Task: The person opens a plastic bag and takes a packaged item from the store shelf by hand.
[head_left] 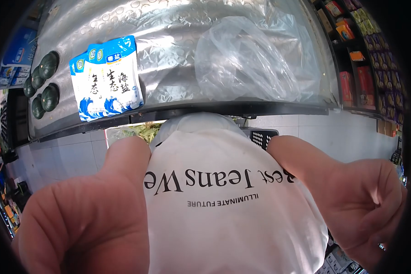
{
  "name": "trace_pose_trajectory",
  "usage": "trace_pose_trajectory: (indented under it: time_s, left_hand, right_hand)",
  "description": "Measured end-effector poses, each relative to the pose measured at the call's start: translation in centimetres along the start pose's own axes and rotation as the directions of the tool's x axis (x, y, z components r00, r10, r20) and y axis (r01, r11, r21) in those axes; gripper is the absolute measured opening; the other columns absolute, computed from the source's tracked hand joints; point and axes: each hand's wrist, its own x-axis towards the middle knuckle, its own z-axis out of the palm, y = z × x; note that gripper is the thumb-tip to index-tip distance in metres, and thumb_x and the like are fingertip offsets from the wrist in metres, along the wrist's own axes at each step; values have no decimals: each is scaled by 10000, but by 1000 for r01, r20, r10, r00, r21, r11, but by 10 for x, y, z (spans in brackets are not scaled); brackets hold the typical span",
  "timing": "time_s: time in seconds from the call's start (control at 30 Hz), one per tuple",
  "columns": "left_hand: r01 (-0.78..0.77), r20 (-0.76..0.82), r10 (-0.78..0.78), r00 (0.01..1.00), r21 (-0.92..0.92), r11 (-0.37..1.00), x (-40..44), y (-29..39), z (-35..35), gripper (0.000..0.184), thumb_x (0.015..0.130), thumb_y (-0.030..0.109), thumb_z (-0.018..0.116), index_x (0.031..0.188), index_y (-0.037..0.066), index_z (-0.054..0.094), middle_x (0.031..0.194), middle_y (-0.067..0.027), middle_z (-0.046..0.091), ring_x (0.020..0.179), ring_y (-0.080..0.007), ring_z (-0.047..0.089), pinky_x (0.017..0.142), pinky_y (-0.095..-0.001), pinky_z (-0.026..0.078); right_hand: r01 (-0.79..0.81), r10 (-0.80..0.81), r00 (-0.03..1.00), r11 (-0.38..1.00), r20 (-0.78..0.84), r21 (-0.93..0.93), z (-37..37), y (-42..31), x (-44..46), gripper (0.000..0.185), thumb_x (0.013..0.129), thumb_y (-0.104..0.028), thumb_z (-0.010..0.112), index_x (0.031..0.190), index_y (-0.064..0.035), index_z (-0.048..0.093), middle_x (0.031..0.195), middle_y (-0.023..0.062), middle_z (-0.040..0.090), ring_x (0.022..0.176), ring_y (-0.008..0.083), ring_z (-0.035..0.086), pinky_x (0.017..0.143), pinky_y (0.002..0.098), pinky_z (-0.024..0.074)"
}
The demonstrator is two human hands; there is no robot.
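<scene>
My left hand (73, 228) is raised close to the camera at the lower left, with its wrist side toward the middle; its fingers are hidden. On the right, my right hand (374, 210) is also raised close, its fingers partly folded and cut off by the dark edge, with a small shiny ring on one. What either hand touches is hidden. Between them spans my white printed T-shirt (233, 233). Beyond lie overlapping blue and white sea salt pouches (107, 77) and a crumpled clear plastic bag (246, 64) on a silver-covered counter (169, 59).
Several dark green squashes (49, 65) lie at the counter's left, beside a blue package (18, 50). Shelves of packaged goods (383, 59) line the right. Below the black counter edge (173, 111), a black perforated basket (260, 137) and leafy greens (146, 131) partly show.
</scene>
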Motion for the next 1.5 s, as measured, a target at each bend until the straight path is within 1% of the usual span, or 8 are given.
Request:
trace_pose_trajectory:
  time_s: [0.6, 0.67, 0.8, 0.9, 1.0, 1.23, 1.33, 1.5]
  left_hand:
    - [189, 260, -202, 944, 75, 979, -56, -50, 4, 332, 878, 268, 483, 1065, -2, 525, 944, -167, 598, 780, -309, 602, 646, -348, 498]
    - [142, 528, -318, 787, 348, 927, -81, -70, -15, 278, 845, 101, 518, 1072, -58, 501, 950, -205, 603, 815, -326, 604, 708, -370, 485]
    - [132, 579, -587, 565, 639, 758, -140, -104, -28, 494, 683, 59, 656, 1139, -13, 481, 1071, -200, 539, 937, -337, 544, 810, -378, 452]
    - [137, 502, -794, 343, 809, 571, -159, -113, -38, 637, 706, 144, 666, 1276, 70, 393, 1314, -218, 334, 1202, -389, 323, 974, -469, 285]
    - [-172, 537, -821, 196, 843, 510, -169, -131, -52, 667, 708, 158, 669, 1304, 99, 373, 1318, -207, 323, 1186, -393, 325, 964, -485, 288]
    - [255, 591, -628, 506, 593, 764, -181, -138, -59, 200, 629, -48, 541, 814, 12, 586, 885, -134, 542, 859, -342, 515, 751, -395, 432]
    - [239, 618, -469, 631, 419, 876, -168, -122, -63, 163, 614, -59, 527, 759, 6, 565, 842, -125, 534, 795, -332, 522, 701, -395, 438]
    - [293, 762, -333, 556, 195, 936, -190, -74, -79, 247, 673, -42, 516, 890, 11, 622, 890, -198, 585, 809, -333, 588, 756, -423, 469]
  right_hand:
    - [63, -196, 880, 951, -432, -304, -2, 9, -59, 209, 836, -276, 457, 941, -157, 594, 882, -20, 615, 507, 115, 476, 439, 212, 334]
    - [-34, -244, 786, 900, -567, -434, -2, 23, -95, 288, 898, -273, 390, 1058, -50, 478, 962, 99, 546, 487, 158, 483, 414, 234, 382]
    - [-522, 71, 773, 637, -631, -567, 5, 38, -208, 343, 858, -88, 469, 1163, 22, 356, 1097, 169, 481, 600, 138, 510, 494, 231, 412]
    - [-899, 339, 330, 397, -881, -185, 38, 30, -268, 318, 814, 27, 522, 1116, 13, 423, 1080, 114, 472, 644, 54, 473, 515, 174, 387]
    - [-961, 326, 209, 242, -922, -132, 62, 31, -300, 311, 792, 15, 568, 1090, 0, 478, 1002, 58, 481, 623, 51, 498, 517, 181, 397]
    - [-943, 385, 321, 215, -865, -254, 75, 45, -276, 372, 755, -24, 637, 1101, -27, 500, 1091, 92, 484, 730, 102, 547, 632, 233, 477]
    - [-907, 459, 284, 414, -842, -81, 70, 58, -252, 554, 758, -57, 662, 1234, -44, 381, 1177, 117, 442, 873, 146, 533, 755, 273, 469]
    - [-760, 661, 306, 603, -685, 243, 72, 72, -234, 837, 739, -116, 704, 1374, -67, 161, 1344, 149, 309, 1173, 231, 405, 936, 337, 374]
